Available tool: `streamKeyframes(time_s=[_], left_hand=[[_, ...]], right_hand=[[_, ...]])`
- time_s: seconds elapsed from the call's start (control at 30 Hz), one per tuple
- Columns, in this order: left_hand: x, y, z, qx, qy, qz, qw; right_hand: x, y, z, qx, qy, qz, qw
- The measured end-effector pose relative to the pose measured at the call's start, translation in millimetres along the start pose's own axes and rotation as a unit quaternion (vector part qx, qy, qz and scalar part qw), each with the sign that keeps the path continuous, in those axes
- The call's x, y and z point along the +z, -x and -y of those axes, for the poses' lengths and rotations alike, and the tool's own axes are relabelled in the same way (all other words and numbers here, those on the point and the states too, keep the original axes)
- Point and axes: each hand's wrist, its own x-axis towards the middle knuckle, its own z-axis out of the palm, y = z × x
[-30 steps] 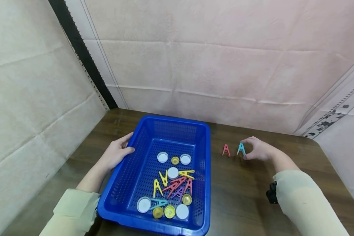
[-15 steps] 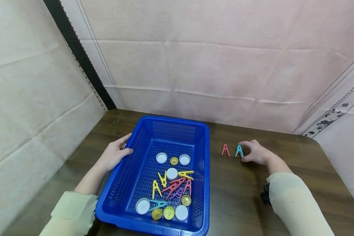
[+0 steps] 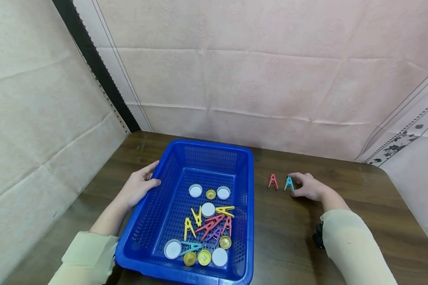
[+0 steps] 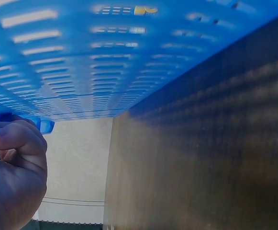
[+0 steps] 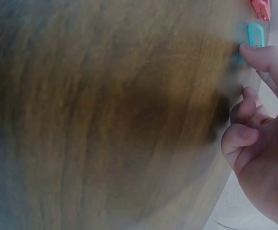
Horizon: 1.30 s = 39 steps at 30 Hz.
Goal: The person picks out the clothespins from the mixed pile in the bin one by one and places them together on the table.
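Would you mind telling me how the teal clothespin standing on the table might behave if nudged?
The teal clothespin stands upright on two narrow legs, so it probably tips easily. It looks like small, stiff plastic, likely light. The right hand touches it, so a slight push could topple it.

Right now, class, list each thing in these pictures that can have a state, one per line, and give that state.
Blue basket: upright on the table, holding pegs and caps.
Left hand: grips the basket's left rim.
Right hand: fingers at the teal peg.
Teal peg: standing on the table.
Red peg: standing beside it, untouched.
Pegs in the basket: lying in a loose heap.
Caps: lying flat in the basket.
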Motion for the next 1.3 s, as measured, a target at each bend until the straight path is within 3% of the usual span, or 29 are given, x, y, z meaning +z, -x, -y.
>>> streamKeyframes(time_s=[0.2,0.37,0.67,1.0,1.3], left_hand=[[0.2,11.7,-23.0,0.001,-0.009,-0.001,1.0],[0.5,14.6,-28.1,0.003,-0.009,0.0,1.0],[-0.3,13.7,-24.8,0.0,-0.011,0.0,0.9999],[0.4,13.7,-25.9,0.001,-0.014,0.0,0.9999],[-0.4,-0.2,1.3,0.007,0.0,-0.001,1.0]], right_hand=[[0,1,-1,-0.003,-0.015,-0.003,1.0],[-2,6,-1,-0.003,-0.017,-0.004,1.0],[-12,6,4,-0.011,-0.003,-0.021,1.0],[-22,1,32,-0.022,-0.015,-0.048,0.999],[-26,-8,67,-0.046,0.0,-0.065,0.997]])
